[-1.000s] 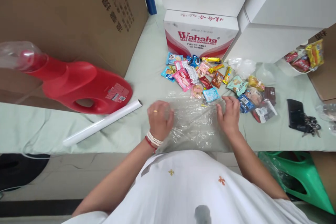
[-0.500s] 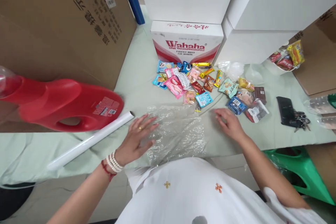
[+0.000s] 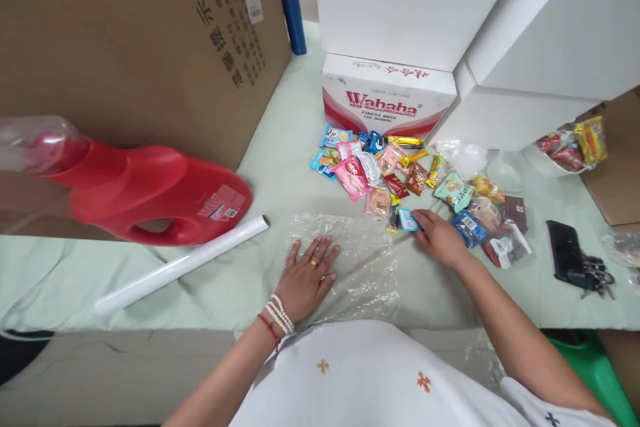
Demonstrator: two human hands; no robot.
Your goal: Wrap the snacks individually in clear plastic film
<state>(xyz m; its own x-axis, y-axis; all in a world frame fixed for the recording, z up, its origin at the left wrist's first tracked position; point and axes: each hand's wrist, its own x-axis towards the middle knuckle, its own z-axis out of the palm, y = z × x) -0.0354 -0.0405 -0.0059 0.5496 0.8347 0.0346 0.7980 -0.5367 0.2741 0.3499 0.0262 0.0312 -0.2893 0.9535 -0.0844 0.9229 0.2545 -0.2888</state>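
Observation:
My left hand [image 3: 307, 280] lies flat with fingers spread on a clear plastic bag or sheet [image 3: 365, 267] at the table's front. The fingers of my right hand [image 3: 439, 237] are closed on the edge of a light blue snack packet [image 3: 409, 219], partly covered by them. Beside that packet are a yellow-and-dark wrapper [image 3: 393, 213] and a clear packet with a pinkish snack [image 3: 377, 201]. Behind lies a pile of wrapped snacks, among them a pink packet [image 3: 351, 177]. More packets, such as a dark blue one [image 3: 469, 228], lie just right of my right hand.
A white-and-red Wahaha carton [image 3: 390, 103] stands behind the snacks. On the left are a red jug [image 3: 170, 193], a white roll [image 3: 183, 265] and a large cardboard box [image 3: 150, 67]. A phone [image 3: 565, 250] with keys [image 3: 597, 275] and a snack-filled white bowl [image 3: 547, 161] are on the right.
My right hand has closed on the light blue packet, which now sits differently beside the yellow-and-dark wrapper. My left hand has settled further onto the plastic. The view has shifted left.

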